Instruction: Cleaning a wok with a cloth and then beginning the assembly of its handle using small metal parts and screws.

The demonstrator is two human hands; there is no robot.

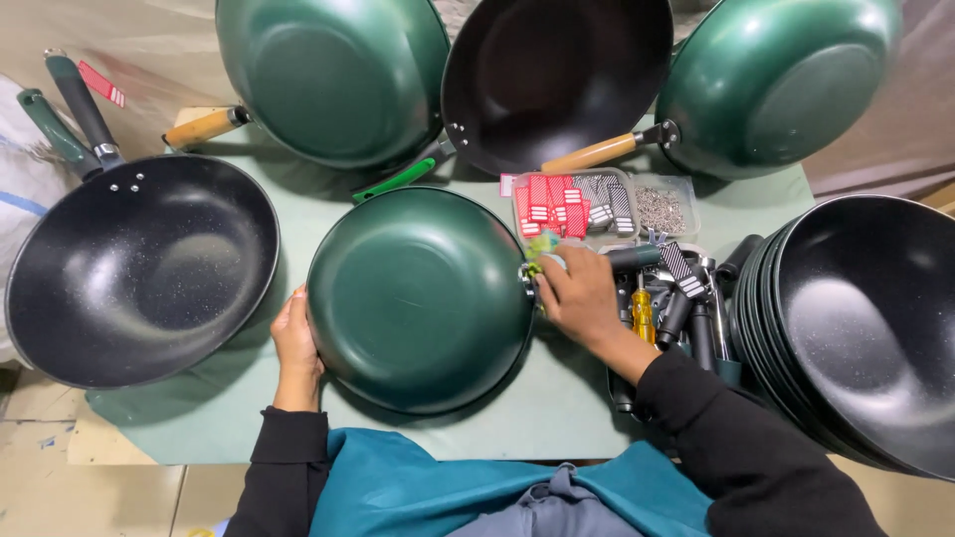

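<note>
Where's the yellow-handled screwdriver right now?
In the head view, the yellow-handled screwdriver lies among the black handles to the right of centre, just beside the right hand and left of the stacked black pans.

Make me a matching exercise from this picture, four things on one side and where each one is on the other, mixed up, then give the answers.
Things:
1. left hand
2. right hand
3. stack of black pans
4. small screws

Places:
A. in a clear tray compartment
B. on the left rim of the upturned green pan
C. far right of the table
D. at the green pan's right rim

Pairs: 1-B, 2-D, 3-C, 4-A
</note>
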